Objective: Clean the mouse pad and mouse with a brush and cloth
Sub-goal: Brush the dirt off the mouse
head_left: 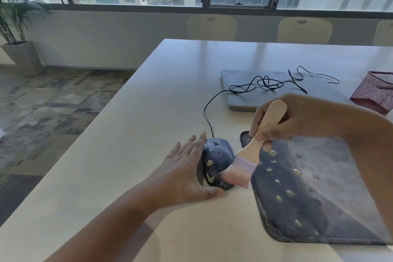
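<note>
A dark wired mouse dotted with pale blobs lies on the white table just left of the dark, dusty mouse pad, which also carries several pale blobs. My left hand steadies the mouse from its left side, fingers straight along it and thumb at its near end. My right hand grips the wooden handle of a brush. Its pink bristles press on the mouse's right rear. No cloth is in view.
A shut grey laptop lies behind the pad with the mouse cable tangled over its lid. A red mesh basket stands at the right edge. Chairs line the table's far side; the table's left edge drops to carpet.
</note>
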### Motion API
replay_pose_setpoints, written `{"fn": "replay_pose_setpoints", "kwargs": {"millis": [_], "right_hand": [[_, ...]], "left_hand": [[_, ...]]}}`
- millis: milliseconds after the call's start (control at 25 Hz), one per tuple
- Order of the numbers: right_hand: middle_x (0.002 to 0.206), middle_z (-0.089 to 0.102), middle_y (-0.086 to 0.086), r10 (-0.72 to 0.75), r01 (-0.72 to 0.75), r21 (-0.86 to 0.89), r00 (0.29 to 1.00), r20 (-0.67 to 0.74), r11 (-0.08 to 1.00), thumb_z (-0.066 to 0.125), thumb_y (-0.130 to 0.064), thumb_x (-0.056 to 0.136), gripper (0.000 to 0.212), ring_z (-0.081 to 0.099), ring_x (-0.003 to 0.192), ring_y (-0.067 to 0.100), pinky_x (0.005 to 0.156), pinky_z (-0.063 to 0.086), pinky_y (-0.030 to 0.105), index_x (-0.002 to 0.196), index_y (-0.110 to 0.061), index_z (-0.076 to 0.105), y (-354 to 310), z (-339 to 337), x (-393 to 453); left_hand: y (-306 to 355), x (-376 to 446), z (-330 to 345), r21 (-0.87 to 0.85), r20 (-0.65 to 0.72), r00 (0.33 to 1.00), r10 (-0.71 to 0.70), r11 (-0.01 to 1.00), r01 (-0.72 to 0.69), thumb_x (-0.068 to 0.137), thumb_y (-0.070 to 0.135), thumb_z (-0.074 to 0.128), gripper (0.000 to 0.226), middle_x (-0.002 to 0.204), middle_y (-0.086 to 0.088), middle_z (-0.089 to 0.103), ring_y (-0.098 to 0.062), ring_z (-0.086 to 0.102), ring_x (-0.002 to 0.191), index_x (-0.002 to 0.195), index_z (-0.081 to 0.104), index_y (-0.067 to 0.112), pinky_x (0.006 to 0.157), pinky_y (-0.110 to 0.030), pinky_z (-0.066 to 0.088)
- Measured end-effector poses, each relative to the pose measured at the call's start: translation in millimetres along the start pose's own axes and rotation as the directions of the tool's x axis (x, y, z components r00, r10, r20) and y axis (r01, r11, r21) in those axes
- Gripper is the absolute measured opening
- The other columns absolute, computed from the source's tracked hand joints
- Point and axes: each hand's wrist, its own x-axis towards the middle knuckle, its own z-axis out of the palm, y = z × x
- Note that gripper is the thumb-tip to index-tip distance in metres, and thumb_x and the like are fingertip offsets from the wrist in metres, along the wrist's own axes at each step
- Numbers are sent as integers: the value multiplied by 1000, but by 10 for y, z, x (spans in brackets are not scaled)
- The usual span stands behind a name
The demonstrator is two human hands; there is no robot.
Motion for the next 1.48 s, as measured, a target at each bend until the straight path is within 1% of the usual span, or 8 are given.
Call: {"fn": "replay_pose_setpoints", "kwargs": {"millis": [200, 320, 400, 600, 760, 920, 1320, 1480], "right_hand": [[63, 72, 8, 28, -25, 22, 981, -191, 999, 73, -15, 72, 3, 53, 50, 7, 42, 36, 11, 74, -14, 72, 107, -177, -74], [64, 72, 5, 9, -7, 28, 998, -58, 1000, 72, -28, 67, 16, 51, 54, 10, 44, 36, 12, 78, -17, 72, 65, -135, -66], [63, 71, 3, 12, -10, 39, 998, -56, 999, 71, -28, 67, 15, 50, 52, 8, 44, 36, 12, 77, -17, 73, 77, -68, 0], [64, 72, 9, 64, -23, 125, 940, -335, 992, 72, -24, 67, 21, 36, 42, 8, 37, 29, 12, 79, -8, 70, 174, -117, 62], [63, 72, 8, 92, -36, 186, 948, -304, 982, 71, -24, 70, 20, 36, 40, 7, 36, 29, 13, 82, -8, 69, 176, -83, 96], [56, 70, 2, 127, -42, 190, 879, -460, 981, 68, -12, 81, 2, 41, 35, 1, 35, 29, 10, 80, -11, 66, 250, -43, 188], [74, 75, 3, 219, -85, 325, 889, -403, 942, 67, -32, 75, 19, 49, 43, 3, 40, 36, 12, 88, -18, 70, 282, -22, 224], [77, 76, 2, 232, -138, 265, 900, -368, 954, 63, -26, 84, 12, 50, 43, 2, 40, 37, 12, 91, -19, 69, 291, 2, 232]], "left_hand": [[7, 2, -6, 1, 10, 1000, 10, 1000, -10, 54, 88, 33, 120, 136, 31, -19, 15, -30, 125, 140, -27, 30, 109, -18, -17], [5, 5, -10, 10, 9, 1000, 9, 1000, -9, 55, 86, 34, 119, 135, 30, -21, 15, -31, 123, 140, -27, 29, 107, -17, -18], [1, 3, -13, 13, 13, 1000, 8, 1000, -8, 55, 86, 34, 119, 135, 30, -21, 14, -28, 125, 140, -27, 30, 107, -17, -18], [2, -4, -11, 9, 13, 1000, 8, 1000, -8, 54, 87, 32, 118, 136, 29, -24, 12, -29, 127, 140, -26, 30, 107, -17, -18], [-7, 5, 1, 10, 3, 1000, 5, 1000, -5, 54, 88, 33, 120, 135, 30, -24, 17, -33, 123, 140, -27, 30, 107, -16, -18], [-15, 17, 11, 5, -7, 1000, -1, 1000, 1, 53, 88, 34, 119, 136, 31, -24, 15, -29, 127, 140, -25, 32, 108, -18, -17], [-9, 9, 8, 24, -14, 1000, 6, 1000, -5, 54, 88, 34, 117, 132, 33, -29, 23, -36, 116, 139, -27, 33, 103, -13, -20], [-17, 14, 12, 21, -14, 1000, 5, 1000, -5, 55, 87, 34, 117, 128, 35, -32, 21, -36, 118, 139, -28, 34, 105, -15, -19]]}}
